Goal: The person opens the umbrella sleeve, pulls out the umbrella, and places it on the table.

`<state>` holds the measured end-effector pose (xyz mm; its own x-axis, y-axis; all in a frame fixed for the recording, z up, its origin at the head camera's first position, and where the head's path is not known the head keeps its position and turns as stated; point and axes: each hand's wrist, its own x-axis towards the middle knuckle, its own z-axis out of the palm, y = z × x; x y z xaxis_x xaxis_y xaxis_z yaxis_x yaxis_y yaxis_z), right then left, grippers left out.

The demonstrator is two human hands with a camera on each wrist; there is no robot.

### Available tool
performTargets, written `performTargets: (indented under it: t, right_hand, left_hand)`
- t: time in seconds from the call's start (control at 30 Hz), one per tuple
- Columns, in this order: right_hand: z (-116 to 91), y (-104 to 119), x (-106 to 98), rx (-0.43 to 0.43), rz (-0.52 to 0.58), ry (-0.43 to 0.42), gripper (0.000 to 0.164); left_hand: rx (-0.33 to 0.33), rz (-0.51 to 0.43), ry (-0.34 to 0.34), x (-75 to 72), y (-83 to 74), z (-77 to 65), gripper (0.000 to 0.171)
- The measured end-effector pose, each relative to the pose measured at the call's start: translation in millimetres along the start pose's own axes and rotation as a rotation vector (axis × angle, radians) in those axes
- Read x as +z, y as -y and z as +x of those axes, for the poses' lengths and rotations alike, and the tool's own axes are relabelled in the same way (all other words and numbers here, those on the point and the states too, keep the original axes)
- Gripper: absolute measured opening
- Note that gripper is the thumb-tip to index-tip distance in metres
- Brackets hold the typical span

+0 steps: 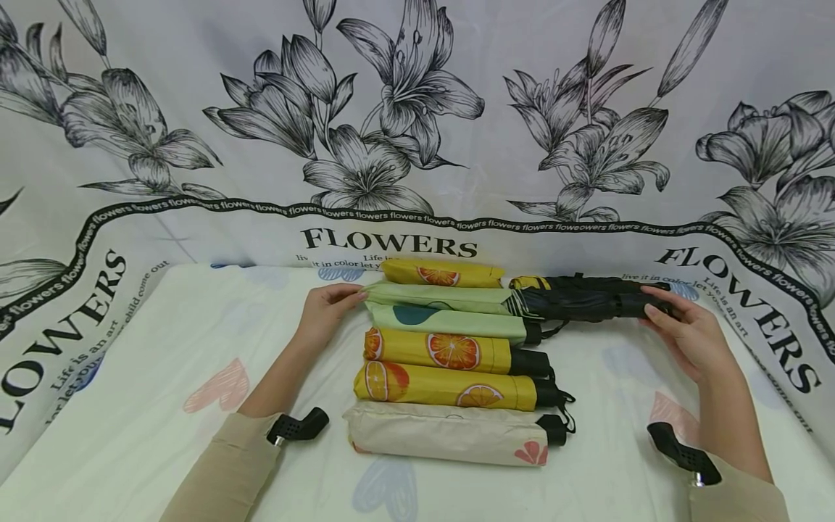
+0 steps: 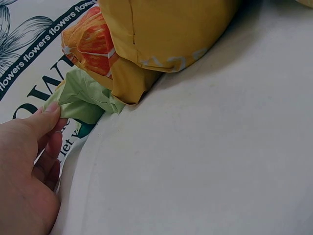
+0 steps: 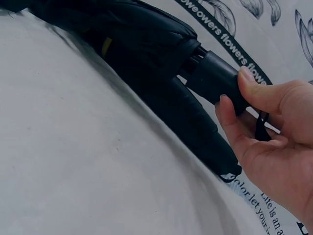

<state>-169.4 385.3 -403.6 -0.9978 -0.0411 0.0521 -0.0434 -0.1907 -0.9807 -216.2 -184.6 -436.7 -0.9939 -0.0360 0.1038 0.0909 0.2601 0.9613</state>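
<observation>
My left hand (image 1: 326, 313) pinches the closed left end of a light green umbrella sleeve (image 1: 437, 296). Out of the sleeve's right end extends a folded black umbrella (image 1: 567, 304), partly inside it. At that umbrella's far right, my right hand (image 1: 694, 337) grips the black handle (image 3: 215, 81) between thumb and fingers, its wrist strap (image 3: 262, 131) hanging by the palm. Just behind lies a second folded umbrella (image 1: 607, 285), black with yellow at its left end. A yellow sleeve (image 1: 470, 274) with an orange-slice print lies left of it.
In front lie several sleeved umbrellas in a row: a pale green one (image 1: 450, 323), two yellow ones with citrus prints (image 1: 398, 346) (image 1: 430, 384), and a cream one (image 1: 443, 435) nearest me. A floral-printed cloth (image 1: 496, 174) rises behind the white bedding (image 1: 274, 471).
</observation>
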Motion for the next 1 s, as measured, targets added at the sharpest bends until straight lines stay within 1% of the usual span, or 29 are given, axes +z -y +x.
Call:
performTargets:
  t: [0.27, 0.4, 0.5, 0.67, 0.8, 1.0]
  right_hand:
    - [0.1, 2.4, 0.0, 0.010, 0.038, -0.023, 0.036]
    - [-2.0, 3.3, -7.3, 0.003, 0.061, -0.023, 0.037]
    - [-3.7, 2.4, -14.2, 0.001, 0.060, -0.040, 0.037]
    - [-5.3, 0.1, -18.9, 0.015, 0.046, -0.095, 0.037]
    - [-6.7, -0.9, -22.7, 0.037, 0.095, -0.137, 0.036]
    - [-8.8, -0.3, -27.1, 0.029, 0.170, -0.217, 0.032]
  left_hand:
    - [0.008, 0.002, 0.003, -0.2, 1.9, -0.1, 0.026]
    - [0.012, -0.009, 0.003, 0.1, 2.3, -0.1, 0.025]
    - [0.014, -0.020, 0.005, 0.4, 3.3, 0.6, 0.025]
    - [0.017, -0.019, 0.005, 0.9, 4.2, 1.8, 0.025]
    - [0.017, -0.014, 0.006, 0.9, 4.2, 1.5, 0.025]
    - [0.017, -0.008, 0.001, 1.0, 3.9, 1.1, 0.025]
